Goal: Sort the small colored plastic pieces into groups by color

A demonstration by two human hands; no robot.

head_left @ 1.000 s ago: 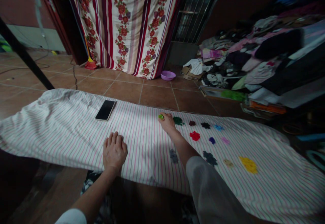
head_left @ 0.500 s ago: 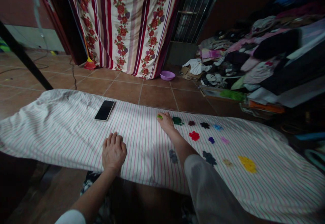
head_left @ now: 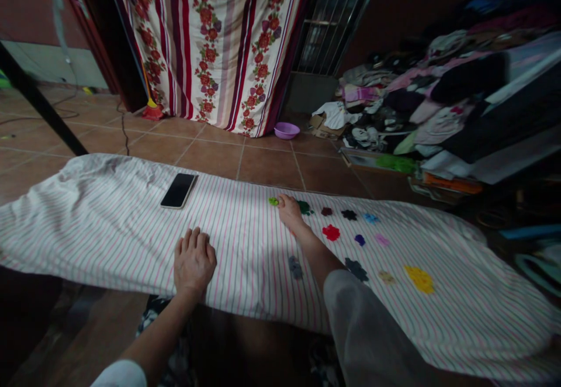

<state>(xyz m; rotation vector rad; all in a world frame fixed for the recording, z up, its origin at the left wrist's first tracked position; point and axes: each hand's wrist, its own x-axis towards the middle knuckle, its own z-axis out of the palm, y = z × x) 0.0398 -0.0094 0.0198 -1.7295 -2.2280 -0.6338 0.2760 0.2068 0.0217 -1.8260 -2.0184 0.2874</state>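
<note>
My left hand (head_left: 195,261) lies flat on the striped cloth (head_left: 236,246), fingers stretched out and holding nothing. Farther off, my right hand (head_left: 290,210) rests with curled fingers just right of a small lime-green pile (head_left: 273,201); whether anything is between its fingertips is hidden. Close by its other side is a dark green pile (head_left: 304,207), partly behind the hand. Small colour-sorted piles spread to the right: red (head_left: 331,232), black (head_left: 349,215), light blue (head_left: 371,217), purple (head_left: 360,239), pink (head_left: 381,239) and yellow (head_left: 419,279). A grey pile (head_left: 295,268) lies left of my right forearm.
A phone (head_left: 179,190) with a dark screen lies on the cloth beyond my left hand. Past the cloth's far edge are a tiled floor, a purple basin (head_left: 287,130), a flowered curtain (head_left: 210,48) and a red broom (head_left: 152,111). Heaped clothes (head_left: 421,94) fill the right.
My right hand has drawn back slightly to the right, off the lime-green pile, which now shows more fully. My left hand stays flat in place. The view has shifted a little.
</note>
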